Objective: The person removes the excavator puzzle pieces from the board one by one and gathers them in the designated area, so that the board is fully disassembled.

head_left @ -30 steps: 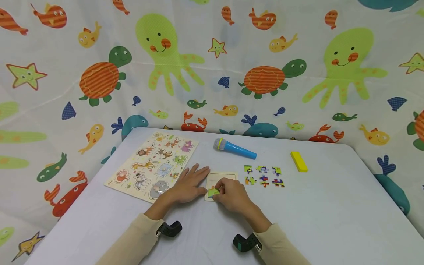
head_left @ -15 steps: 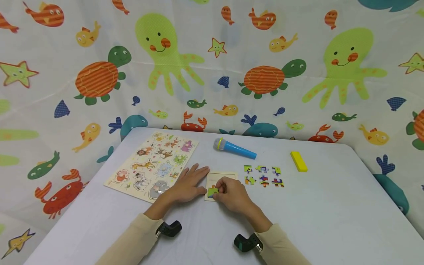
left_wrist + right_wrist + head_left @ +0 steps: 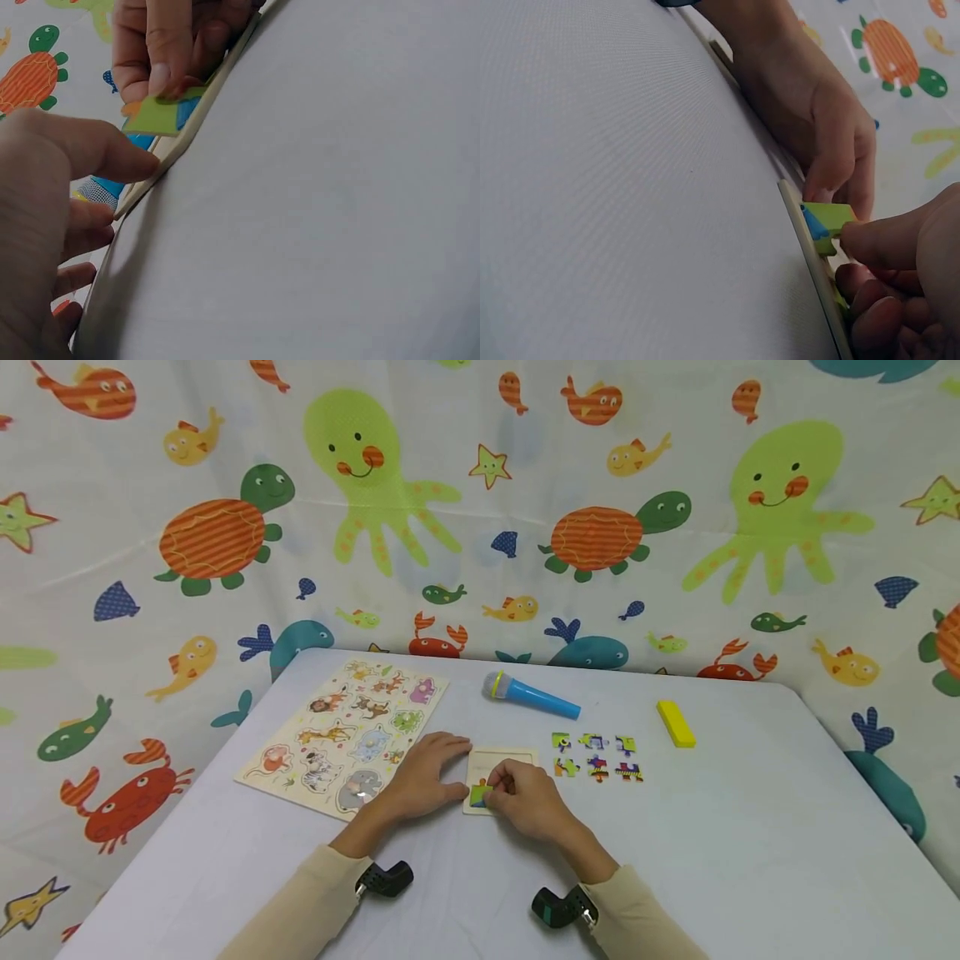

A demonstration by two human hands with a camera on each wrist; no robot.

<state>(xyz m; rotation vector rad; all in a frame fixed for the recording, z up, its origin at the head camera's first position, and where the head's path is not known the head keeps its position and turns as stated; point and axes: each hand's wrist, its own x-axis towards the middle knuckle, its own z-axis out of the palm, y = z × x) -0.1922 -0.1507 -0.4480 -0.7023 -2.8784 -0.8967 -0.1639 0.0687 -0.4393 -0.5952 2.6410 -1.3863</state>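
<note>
Right hand [image 3: 528, 797] pinches green puzzle piece [image 3: 481, 795] at tray [image 3: 501, 757] lower-left corner, frame centre. Left hand [image 3: 420, 777] steadies tray edge, fingers curled, grasping nothing. Seating step underway; next: align, press flat.

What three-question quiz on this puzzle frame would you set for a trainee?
1. True or false: the right hand pinches a green-and-blue puzzle piece at the small wooden tray.
2. How many loose puzzle pieces lie in rows to the right of the tray? A) four B) six C) nine
3. Fill in: the left hand steadies the tray's ____ edge.

Key:
1. True; the wrist views show the piece held at the tray's near corner.
2. B, two rows of three.
3. Left; the thumb touches the tray's edge.
</note>
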